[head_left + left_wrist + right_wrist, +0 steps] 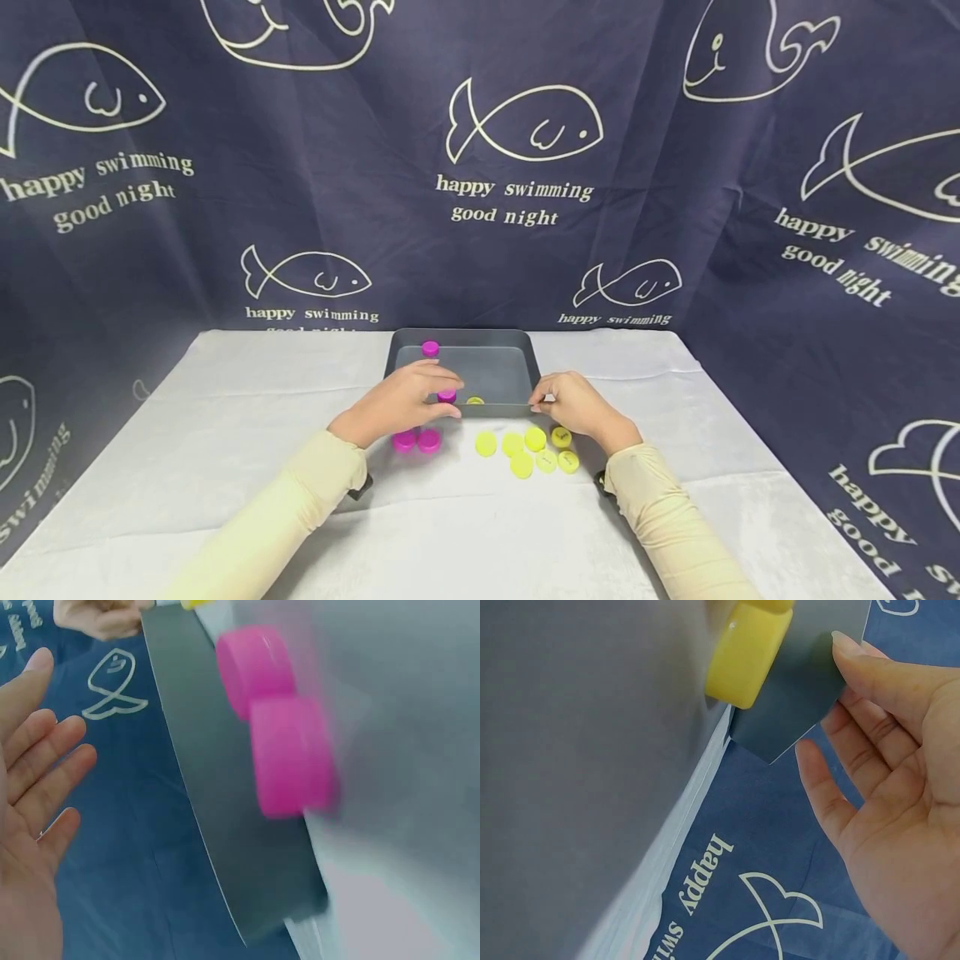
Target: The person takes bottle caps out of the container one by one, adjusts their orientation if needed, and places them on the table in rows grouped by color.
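- Head view: right hand (576,404) pinched the near right corner of the grey tray (498,375); left hand (408,396) had fingers wide, holding nothing.
- Gentle pressure seemed best to me, lest the bottle caps (430,348) inside slid.
- Tray lay far across the worktop (450,533), long axis left to right.

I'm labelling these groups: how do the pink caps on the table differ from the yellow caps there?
The pink caps number two; the yellow caps, seven. The pink caps lie nearer the left hand, the yellow caps nearer the right hand. Both lie in front of the tray.
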